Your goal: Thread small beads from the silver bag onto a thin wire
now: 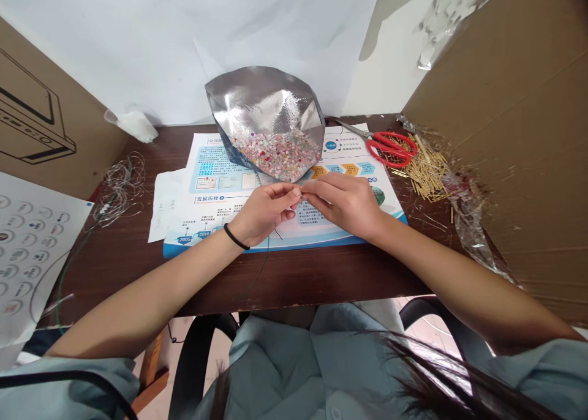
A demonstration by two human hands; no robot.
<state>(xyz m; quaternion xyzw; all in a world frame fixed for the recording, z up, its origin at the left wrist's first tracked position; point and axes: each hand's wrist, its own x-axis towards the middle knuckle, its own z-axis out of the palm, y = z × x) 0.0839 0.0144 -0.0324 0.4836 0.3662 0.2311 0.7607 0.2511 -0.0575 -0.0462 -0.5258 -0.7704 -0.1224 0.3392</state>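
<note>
My left hand point(272, 210), with a black band on its wrist, is closed in a pinch. A thin dark cord point(267, 251) hangs below it over the printed sheet and the table. Fingertip to fingertip with it, my right hand point(345, 201) is pinched too; whatever is between those fingers is too small to make out. Just beyond both hands stands a wide-mouthed silver foil bag point(266, 95). Small beads point(280, 153) in pink, red, white and clear fill its lower part.
Printed sheets point(215, 218) lie under the hands on the dark table point(303, 279). Red-handled scissors point(390, 149) rest at the right beside a heap of thin gold sticks point(427, 172). Tangled clear line point(122, 187) lies at the left. Cardboard walls point(519, 132) flank the table.
</note>
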